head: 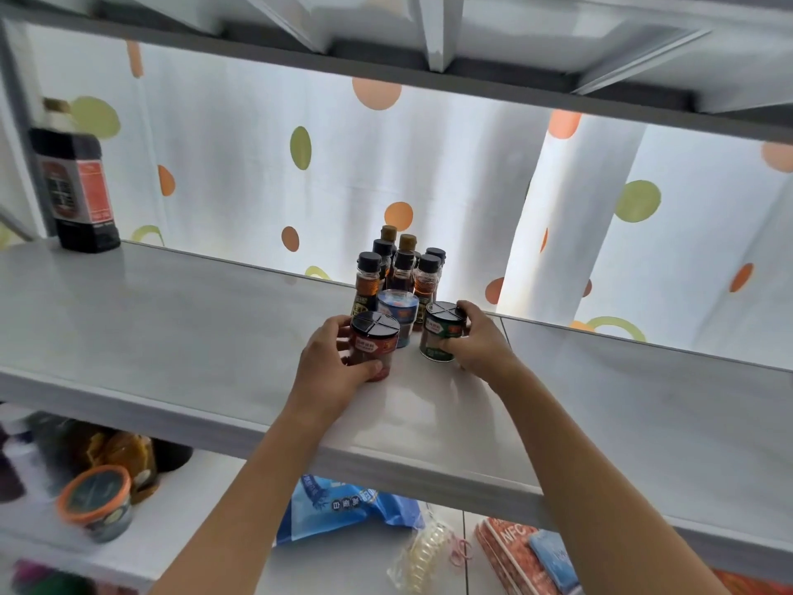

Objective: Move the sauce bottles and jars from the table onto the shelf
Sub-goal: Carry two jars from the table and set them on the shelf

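Note:
On the white shelf [171, 337] my left hand [330, 367] grips a red-labelled jar [372, 345] with a black lid. My right hand [476, 341] grips a green-labelled jar [442, 334] with a black lid. Both jars stand upright on the shelf board. Between and behind them sits a blue-lidded jar [398, 309]. Further back stands a cluster of several small sauce bottles [401, 268] with dark caps. A large dark sauce bottle [75, 182] stands at the shelf's far left.
A spotted white curtain [429, 173] hangs behind the shelf. Another shelf board [429, 66] runs overhead. Below lie an orange-lidded tub [96, 502], a blue bag [343, 506], a packet [510, 551] and other goods. The shelf's left and right stretches are bare.

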